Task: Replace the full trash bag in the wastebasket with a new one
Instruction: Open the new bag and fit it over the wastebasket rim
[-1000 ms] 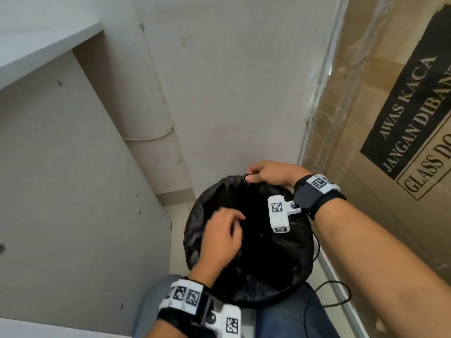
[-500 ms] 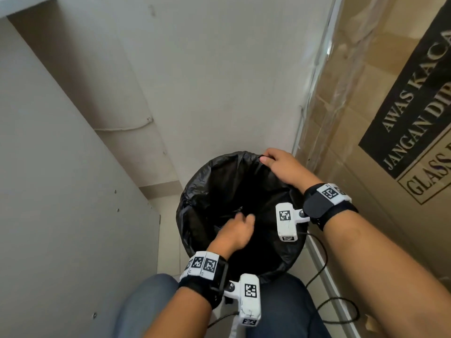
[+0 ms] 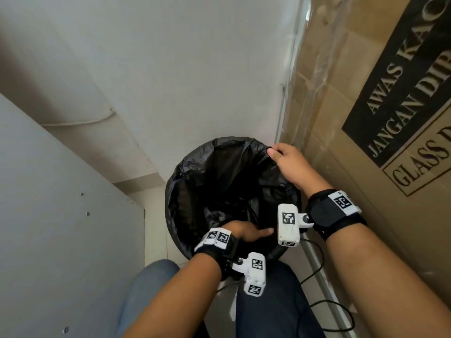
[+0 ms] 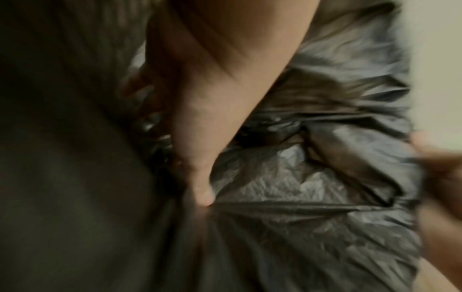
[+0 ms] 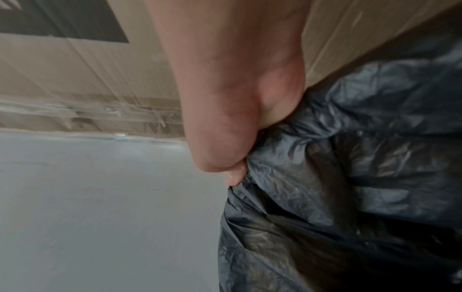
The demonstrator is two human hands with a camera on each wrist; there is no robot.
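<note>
A black trash bag (image 3: pixel 219 181) lines the round wastebasket on the floor between my knees, its mouth spread wide. My right hand (image 3: pixel 280 154) pinches the bag's edge at the far right rim; in the right wrist view the thumb and fingers (image 5: pixel 235 175) clamp crinkled plastic (image 5: pixel 337 177). My left hand (image 3: pixel 246 234) is at the near rim, thumb pointing right, fingers hidden below. In the left wrist view its thumb (image 4: pixel 202 193) presses into the bag (image 4: pixel 287 187), with folds radiating from that spot. The basket itself is covered by the bag.
A large plastic-wrapped cardboard box (image 3: pixel 366 118) printed with GLASS stands tight against the basket's right side. A white wall (image 3: pixel 183 69) is behind it and a grey cabinet panel (image 3: pixel 61 228) to the left. Black cables (image 3: pixel 317 269) lie on the floor by my knee.
My left hand has drawn back from the middle of the bag to the near rim. My right hand has slid along the far rim toward the box.
</note>
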